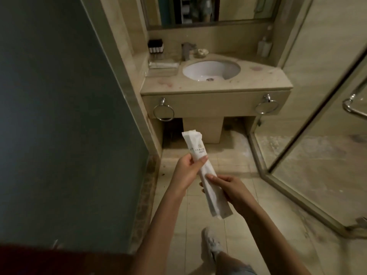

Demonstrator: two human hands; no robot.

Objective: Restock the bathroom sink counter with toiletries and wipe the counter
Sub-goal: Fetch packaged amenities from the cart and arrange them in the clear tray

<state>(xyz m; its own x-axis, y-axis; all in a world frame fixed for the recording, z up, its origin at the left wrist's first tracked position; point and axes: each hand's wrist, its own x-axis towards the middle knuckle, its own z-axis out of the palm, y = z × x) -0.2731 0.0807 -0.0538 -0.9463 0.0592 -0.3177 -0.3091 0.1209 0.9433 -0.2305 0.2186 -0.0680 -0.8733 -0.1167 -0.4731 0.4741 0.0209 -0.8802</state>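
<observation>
In front of the beige counter [258, 81], above the tiled floor [228, 161], the left hand [185, 172] and the right hand [233, 192] both grasp a long white toiletry packet [195, 146], well apart from the counter. Reddish stains lie around the white basin [211, 70]. A glass shower door [317, 126] stands at the right.

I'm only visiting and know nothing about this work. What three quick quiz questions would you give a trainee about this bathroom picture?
1. True or false: the left hand and the right hand both grip the white packet.
2. Where do the small dark bottles stand? A) in the basin B) at the back left corner of the counter C) on the floor
3. Fill in: ___ towel rings hang below the counter.
Key: 1 true; 2 B; 3 two.
</observation>
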